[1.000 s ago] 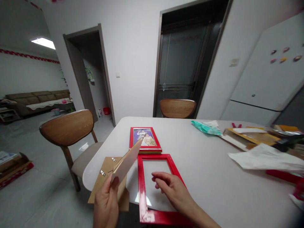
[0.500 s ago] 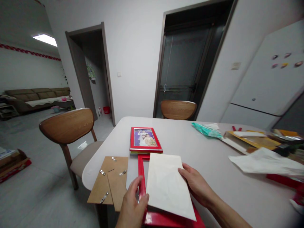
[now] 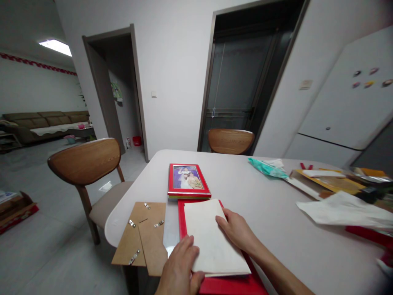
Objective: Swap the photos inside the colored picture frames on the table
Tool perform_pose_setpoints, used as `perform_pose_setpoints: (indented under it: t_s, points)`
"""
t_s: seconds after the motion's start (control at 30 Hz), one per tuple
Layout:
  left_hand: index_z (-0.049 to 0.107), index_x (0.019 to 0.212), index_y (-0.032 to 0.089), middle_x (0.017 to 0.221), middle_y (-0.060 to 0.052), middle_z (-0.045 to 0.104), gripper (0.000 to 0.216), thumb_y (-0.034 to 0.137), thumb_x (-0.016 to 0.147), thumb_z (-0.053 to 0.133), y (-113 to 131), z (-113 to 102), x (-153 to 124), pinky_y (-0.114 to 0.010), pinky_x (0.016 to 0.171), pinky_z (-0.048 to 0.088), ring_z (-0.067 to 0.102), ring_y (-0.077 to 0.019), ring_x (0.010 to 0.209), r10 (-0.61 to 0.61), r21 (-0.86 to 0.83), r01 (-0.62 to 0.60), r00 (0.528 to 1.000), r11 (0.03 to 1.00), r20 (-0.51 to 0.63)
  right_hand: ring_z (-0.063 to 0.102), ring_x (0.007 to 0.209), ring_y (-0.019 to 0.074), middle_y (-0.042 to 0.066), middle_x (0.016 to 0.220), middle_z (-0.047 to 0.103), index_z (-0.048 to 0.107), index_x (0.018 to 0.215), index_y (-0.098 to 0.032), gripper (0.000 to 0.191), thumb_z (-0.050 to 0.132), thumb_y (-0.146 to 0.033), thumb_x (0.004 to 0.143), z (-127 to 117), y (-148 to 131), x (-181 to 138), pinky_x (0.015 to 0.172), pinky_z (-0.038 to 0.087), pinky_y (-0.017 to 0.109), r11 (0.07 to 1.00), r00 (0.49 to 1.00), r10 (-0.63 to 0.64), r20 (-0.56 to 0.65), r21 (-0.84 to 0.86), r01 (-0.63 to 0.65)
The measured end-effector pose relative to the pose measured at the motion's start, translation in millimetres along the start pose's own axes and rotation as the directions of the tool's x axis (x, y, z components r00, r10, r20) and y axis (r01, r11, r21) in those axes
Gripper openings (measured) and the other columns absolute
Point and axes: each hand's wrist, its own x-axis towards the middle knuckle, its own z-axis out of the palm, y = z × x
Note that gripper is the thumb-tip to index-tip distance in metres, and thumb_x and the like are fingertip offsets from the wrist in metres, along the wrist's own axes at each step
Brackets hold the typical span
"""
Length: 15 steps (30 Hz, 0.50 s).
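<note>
Two hands on one sheet here. My left hand (image 3: 179, 266) lies flat with fingers spread on the near left corner of the white sheet (image 3: 213, 239), and my right hand (image 3: 238, 231) presses its fingertips against the sheet's right edge, not pinching anything that I can see. The sheet sits face down on the empty red frame (image 3: 229, 284), a bit skewed, so only the frame's left rail, far corner and near edge show.

Handling guess: the sheet looks thin, light and bendy, probably a print, so it'd crease if grabbed mid-span. I'd work it by the edges and corners. There may be glass in the frame underneath, which I can't see now, so I'd go easy on pushing down.

Count: two red frames, the empty one and a finished framed photo (image 3: 188, 180) just beyond it, touching or nearly so. One brown backing board (image 3: 141, 237) with metal clips lies just left of the frame, overhanging the table (image 3: 270, 217) edge. Two wooden chairs, one at left (image 3: 86, 162) and one at the far side (image 3: 231, 140). Loose papers and a green packet (image 3: 265, 167) lie well apart to the right.
</note>
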Motion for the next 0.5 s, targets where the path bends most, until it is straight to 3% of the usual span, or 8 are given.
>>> perform_pose_setpoints:
  t_s: [0.1, 0.17, 0.3, 0.5]
  points:
    - [0.054, 0.103, 0.013, 0.121, -0.018, 0.047, 0.042, 0.016, 0.062, 0.058, 1, -2, 1, -0.046, 0.091, 0.036, 0.042, -0.0286, 0.112, 0.014, 0.046, -0.016, 0.999, 0.999, 0.046, 0.057, 0.073, 0.0226, 0.011, 0.082, 0.063, 0.057, 0.087, -0.015, 0.028, 0.038, -0.032, 0.074, 0, 2, -2, 0.063, 0.038, 0.030, 0.923, 0.999, -0.002, -0.033, -0.385, -0.011]
    - [0.051, 0.109, 0.014, 0.124, -0.019, 0.042, 0.052, 0.029, 0.060, 0.064, -1, -1, 1, -0.051, 0.092, 0.032, 0.039, -0.0314, 0.114, 0.063, 0.054, -0.068, 0.995, 0.996, 0.083, 0.057, 0.072, 0.0225, 0.011, 0.083, 0.061, 0.055, 0.091, -0.015, 0.030, 0.040, -0.035, 0.074, 4, 4, -4, 0.060, 0.037, 0.030, 0.865, 0.999, 0.009, -0.045, -0.501, -0.031]
    - [0.048, 0.113, 0.019, 0.123, -0.017, 0.044, 0.066, 0.045, 0.055, 0.067, -6, 0, 0, -0.057, 0.093, 0.024, 0.039, -0.0328, 0.113, 0.144, 0.044, -0.152, 0.979, 0.987, 0.143, 0.055, 0.075, 0.0195, 0.009, 0.090, 0.058, 0.050, 0.103, -0.018, 0.034, 0.043, -0.034, 0.074, 13, 4, -9, 0.060, 0.036, 0.027, 0.836, 0.997, -0.061, -0.055, -0.548, 0.021]
    - [0.053, 0.105, 0.019, 0.115, -0.013, 0.054, 0.061, 0.044, 0.052, 0.069, -1, -11, 0, -0.056, 0.094, 0.025, 0.047, -0.0309, 0.107, 0.075, 0.097, -0.092, 0.983, 0.991, 0.166, 0.052, 0.072, 0.0172, 0.007, 0.086, 0.054, 0.057, 0.083, -0.020, 0.022, 0.042, -0.033, 0.076, 26, -9, -14, 0.058, 0.034, 0.026, 0.792, 0.993, -0.117, 0.000, -0.603, 0.093]
